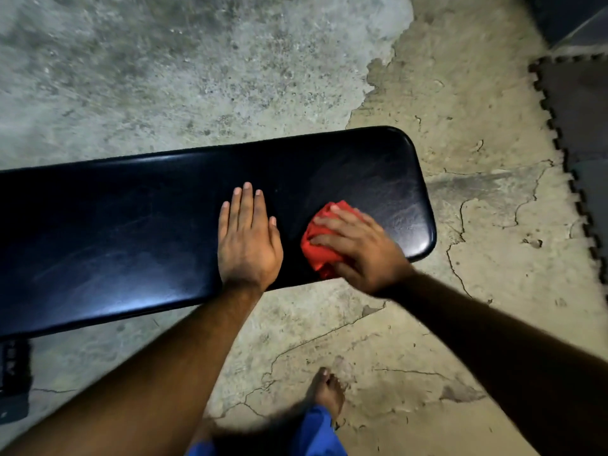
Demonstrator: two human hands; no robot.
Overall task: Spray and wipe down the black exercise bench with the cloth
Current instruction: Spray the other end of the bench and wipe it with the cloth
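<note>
Right fingers: the fingers (324, 222) of the right hand (358, 251) are curled over the red cloth (317, 248), gripping the bunched fabric and pressing it down; this hand is slightly blurred.
Left fingers: the fingers (245, 205) of the left hand (248, 240) lie straight and close together, palm flat on the padding, holding nothing.
Cloth: crumpled into a wad under the right hand, touching the padding near the right end, just beside the left hand but apart from it.
Surface: the black exercise bench (131, 232) runs from the left edge of the view to a rounded right end; its glossy top shows faint streaks and light reflections.
Forearms: both reach in from the bottom of the view, the left crossing the near edge of the bench at its middle, the right coming in from the lower right.
Floor: cracked, patchy concrete floor (427, 340) lies all around the bench.
Foot: a bare foot (327, 394) stands on the floor near the bench's near side, with blue clothing (316, 432) above it.
Mat: a dark interlocking foam mat (579, 103) lies at the right edge, well apart from the bench.
Dark object: a black item with pale markings (13, 380) sits below the bench at the lower left; what it is cannot be told.
</note>
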